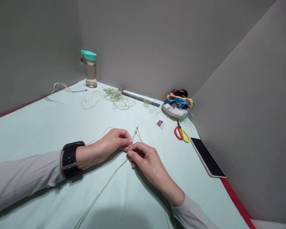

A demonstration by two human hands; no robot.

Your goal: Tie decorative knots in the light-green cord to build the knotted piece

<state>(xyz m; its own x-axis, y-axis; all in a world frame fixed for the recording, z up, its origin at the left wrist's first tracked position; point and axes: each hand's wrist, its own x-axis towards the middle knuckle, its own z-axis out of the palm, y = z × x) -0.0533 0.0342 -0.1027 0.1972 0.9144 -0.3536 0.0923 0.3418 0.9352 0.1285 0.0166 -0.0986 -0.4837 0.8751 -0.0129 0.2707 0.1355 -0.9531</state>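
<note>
Both hands meet near the middle of the table, pinching pale green cord [114, 174]. My left hand [111, 141], with a dark band on its wrist, is closed on the cord with thumb and forefinger. Right beside it, my right hand [149, 162] pinches the cord a little nearer to me. Beyond the fingers the cord runs up to a small knotted end [137, 128] on the cloth. Two long strands trail from the hands toward the front edge, and a thin one curves behind my left wrist. The exact spot between the fingertips is hidden.
A tangle of green thread [115, 95] lies by a dark rod [140, 99] at the back. A bottle [90, 70] and a loose cord bundle [66, 88] are at back left. On the right are a basket of fabric [177, 103], scissors [181, 132], a red card [160, 123] and a phone [207, 157].
</note>
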